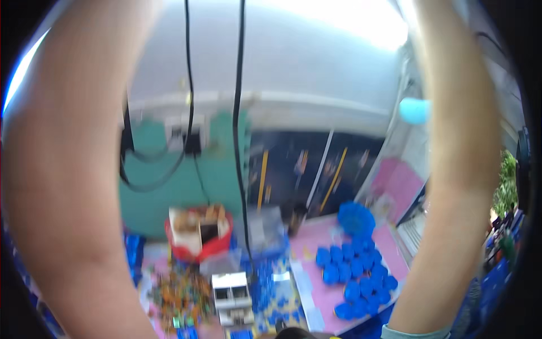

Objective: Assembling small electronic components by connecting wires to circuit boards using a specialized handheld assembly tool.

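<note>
Flanking the white unit [232, 305] on either side, the left forearm [73, 169] and right forearm [457, 169] run upward out of view, so the left hand and right hand are not shown; whether their fingers are wide, narrow or holding something, I cannot tell. The reason for the lifted arms is hidden too. The white unit sits on the bench between a loose orange-and-green pile [180, 296] to its left and small blue pieces [276, 296] scattered just to its right, a placing that probably keeps both within easy reach. Farther right of it, rounded blue pieces [355, 277] lie grouped close together on a pink surface [319, 237], perhaps to keep them apart from the loose bits. Behind it and a little left stands a red basket [197, 251] with brown and cream contents, likely set back to leave working room. The white unit looks boxy, with two dark openings side by side and a paler lower section in front; blur hides finer detail.
</note>
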Motion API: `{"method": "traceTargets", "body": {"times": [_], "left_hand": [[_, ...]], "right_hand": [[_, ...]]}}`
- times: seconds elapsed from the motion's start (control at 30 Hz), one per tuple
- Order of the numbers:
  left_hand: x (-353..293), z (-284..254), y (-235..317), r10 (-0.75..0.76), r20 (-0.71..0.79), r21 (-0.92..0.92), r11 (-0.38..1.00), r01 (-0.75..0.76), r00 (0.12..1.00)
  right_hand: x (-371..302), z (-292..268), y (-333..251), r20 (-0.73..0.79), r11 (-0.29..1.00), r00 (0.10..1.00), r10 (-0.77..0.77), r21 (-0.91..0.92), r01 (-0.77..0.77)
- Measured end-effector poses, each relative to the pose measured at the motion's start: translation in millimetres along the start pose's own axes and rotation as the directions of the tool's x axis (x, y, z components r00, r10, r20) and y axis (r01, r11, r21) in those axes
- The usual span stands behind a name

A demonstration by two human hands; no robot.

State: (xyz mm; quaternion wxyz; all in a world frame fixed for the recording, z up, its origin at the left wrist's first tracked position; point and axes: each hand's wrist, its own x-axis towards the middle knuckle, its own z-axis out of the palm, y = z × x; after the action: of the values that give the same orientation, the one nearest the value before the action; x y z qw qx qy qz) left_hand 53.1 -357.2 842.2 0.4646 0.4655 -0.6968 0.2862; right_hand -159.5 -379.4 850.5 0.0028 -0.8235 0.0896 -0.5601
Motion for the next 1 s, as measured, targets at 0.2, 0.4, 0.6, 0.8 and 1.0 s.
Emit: {"method": "traceTargets", "body": {"times": [0.2, 0.4, 0.6, 0.8, 1.0], "left_hand": [[-27, 18, 33, 0.064, -0.091, -0.334, 0.938, -0.091, 0.994], [-21, 3, -6, 0.569, -0.060, -0.700, 0.562, -0.442, 0.820], [-53, 20, 62, -0.103, -0.124, -0.240, 0.968, 0.071, 0.987], [-63, -8, 41, 0.339, -0.030, -0.555, 0.777, -0.298, 0.940], [-61, 19, 74, -0.166, -0.180, -0.214, 0.969, 0.126, 0.970]], "right_hand": [[-21, -42, 10, 0.155, 0.991, 0.987, 0.049, 0.114, -0.067], [-37, -14, -15, -0.111, 0.995, 0.993, -0.034, 0.091, 0.044], [-28, 1, -13, -0.242, 0.997, 0.967, -0.073, 0.016, 0.079], [-28, -1, -22, -0.185, 0.994, 0.978, -0.100, 0.035, 0.108], [-21, -6, 7, -0.158, 0.987, 0.981, -0.113, -0.134, 0.092]]}}
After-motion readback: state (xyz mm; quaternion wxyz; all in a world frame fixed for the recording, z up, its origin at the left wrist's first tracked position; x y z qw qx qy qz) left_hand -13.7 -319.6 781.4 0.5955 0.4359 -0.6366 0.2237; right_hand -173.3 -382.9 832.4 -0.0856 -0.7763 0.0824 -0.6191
